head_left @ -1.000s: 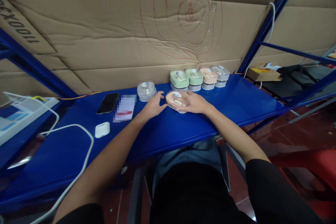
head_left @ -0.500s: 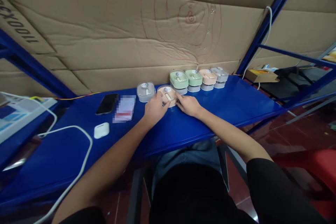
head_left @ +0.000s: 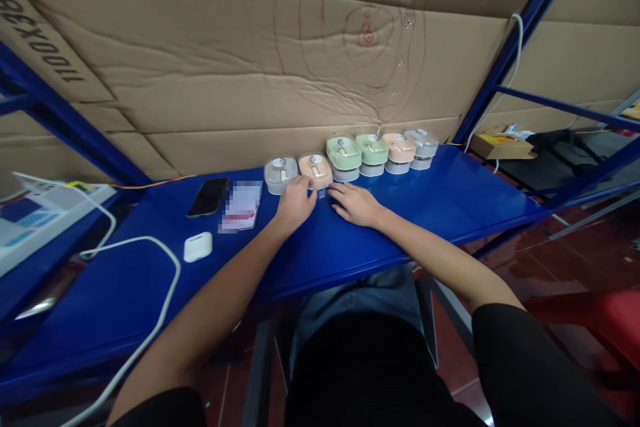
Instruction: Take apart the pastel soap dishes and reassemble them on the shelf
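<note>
Left hand (head_left: pixel 297 204) sits loosely bent at the front of the peach box (head_left: pixel 315 172), gripping nothing; from here I can't tell whether its fingertips brush the plastic. The right hand (head_left: pixel 354 204) has let go too, fingers relaxed, with that box at its ten o'clock. A moment ago both hands were around it; now it stands farther back on the worktop (head_left: pixel 460 193), filling the gap between the grey box (head_left: pixel 281 175) at its nine o'clock and the green-topped box (head_left: pixel 344 152) at its two.
</note>
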{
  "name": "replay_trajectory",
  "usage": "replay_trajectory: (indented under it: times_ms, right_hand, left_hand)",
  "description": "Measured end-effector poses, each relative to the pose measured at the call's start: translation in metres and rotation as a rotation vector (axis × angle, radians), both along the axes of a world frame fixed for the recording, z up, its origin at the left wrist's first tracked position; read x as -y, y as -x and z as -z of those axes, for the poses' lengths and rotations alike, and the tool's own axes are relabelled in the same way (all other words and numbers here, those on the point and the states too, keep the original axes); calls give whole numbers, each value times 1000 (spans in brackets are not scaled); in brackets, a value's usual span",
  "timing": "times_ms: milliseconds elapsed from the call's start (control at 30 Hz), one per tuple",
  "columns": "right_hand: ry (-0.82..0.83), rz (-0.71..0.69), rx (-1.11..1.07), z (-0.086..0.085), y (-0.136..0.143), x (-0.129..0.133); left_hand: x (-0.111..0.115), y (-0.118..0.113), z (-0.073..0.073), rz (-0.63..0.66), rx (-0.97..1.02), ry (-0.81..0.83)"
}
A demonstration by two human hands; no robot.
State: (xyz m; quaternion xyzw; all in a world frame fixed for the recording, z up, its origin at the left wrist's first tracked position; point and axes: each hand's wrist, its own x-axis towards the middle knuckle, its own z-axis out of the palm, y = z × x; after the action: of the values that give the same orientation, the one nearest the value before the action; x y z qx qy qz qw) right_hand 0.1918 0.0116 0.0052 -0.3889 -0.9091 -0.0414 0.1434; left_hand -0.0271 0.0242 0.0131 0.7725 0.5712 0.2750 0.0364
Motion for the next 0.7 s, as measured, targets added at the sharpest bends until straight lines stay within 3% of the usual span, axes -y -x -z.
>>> replay_trajectory:
  times_ms: [200,367,500,700]
  right_hand:
    - [-27,-23,51,5,-3,-4]
    - [-24,-20,62,4,-3,-4]
    - [-12,-24,26,6,-5,-6]
    - [14,-17,24,3,-8,-4]
  left_hand:
    - [-4,14,-6,-90,-113,-133]
    - [-6,27,-7,-204,-236,-34]
    - [-3,24,-11,-272,-275,21]
    - [8,12,-31,-477,-215,2]
